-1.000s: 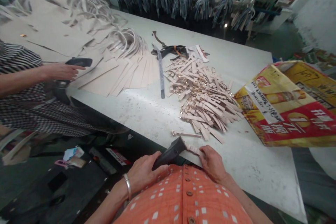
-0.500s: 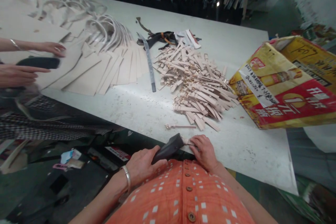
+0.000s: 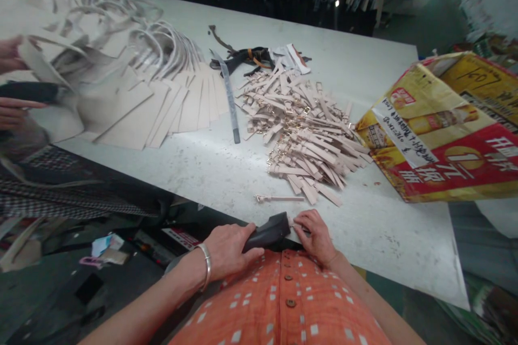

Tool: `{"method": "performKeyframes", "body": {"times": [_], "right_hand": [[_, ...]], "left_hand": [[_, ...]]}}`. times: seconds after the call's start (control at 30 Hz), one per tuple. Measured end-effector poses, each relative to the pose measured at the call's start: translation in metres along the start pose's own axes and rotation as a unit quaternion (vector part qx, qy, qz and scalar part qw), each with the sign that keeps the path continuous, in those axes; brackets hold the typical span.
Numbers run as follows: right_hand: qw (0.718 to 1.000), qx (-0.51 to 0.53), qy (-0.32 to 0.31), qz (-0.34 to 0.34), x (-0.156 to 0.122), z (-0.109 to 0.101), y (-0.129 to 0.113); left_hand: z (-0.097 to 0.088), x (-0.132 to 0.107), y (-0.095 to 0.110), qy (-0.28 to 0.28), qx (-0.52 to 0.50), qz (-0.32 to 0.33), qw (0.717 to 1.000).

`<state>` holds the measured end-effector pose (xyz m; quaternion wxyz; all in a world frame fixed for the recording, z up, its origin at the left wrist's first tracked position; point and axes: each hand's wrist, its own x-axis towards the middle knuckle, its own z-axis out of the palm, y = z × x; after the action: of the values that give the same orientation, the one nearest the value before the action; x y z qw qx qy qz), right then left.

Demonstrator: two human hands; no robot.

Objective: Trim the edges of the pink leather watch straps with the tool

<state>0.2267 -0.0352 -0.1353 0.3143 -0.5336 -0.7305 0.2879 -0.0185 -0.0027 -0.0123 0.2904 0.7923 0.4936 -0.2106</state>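
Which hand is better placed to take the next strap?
Probably the right hand: it sits nearer the pile of buckled straps and only pinches a strap end, while the left hand grips the black tool.

Straps (image 3: 303,140) on the table (image 3: 364,237) (sack (image 3: 441,129) on their right).

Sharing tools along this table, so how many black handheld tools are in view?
2: one black tool in the person's left hand, another black tool at a co-worker's hand, far left. Others may be hidden.
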Motion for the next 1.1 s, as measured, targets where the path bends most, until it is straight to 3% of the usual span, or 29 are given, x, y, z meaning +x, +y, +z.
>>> {"method": "performKeyframes", "body": {"times": [0.17, 0.57, 0.73, 1.1], "right_hand": [[1.000, 0.001, 0.010, -0.004, -0.001, 0.004, 0.002], [0.999, -0.038, 0.012, -0.011, -0.001, 0.007, 0.000], [0.998, -0.055, -0.008, -0.012, 0.002, 0.006, -0.002], [0.995, -0.053, -0.082, 0.005, 0.018, 0.000, -0.011]], "left_hand": [[-0.005, 0.001, -0.009, -0.006, -0.009, -0.002, 1.000], [-0.002, 0.005, -0.007, 0.001, 0.011, 0.023, 1.000], [-0.008, 0.006, -0.012, -0.013, 0.002, 0.001, 1.000], [-0.002, 0.009, -0.009, -0.018, 0.008, 0.014, 1.000]]}}
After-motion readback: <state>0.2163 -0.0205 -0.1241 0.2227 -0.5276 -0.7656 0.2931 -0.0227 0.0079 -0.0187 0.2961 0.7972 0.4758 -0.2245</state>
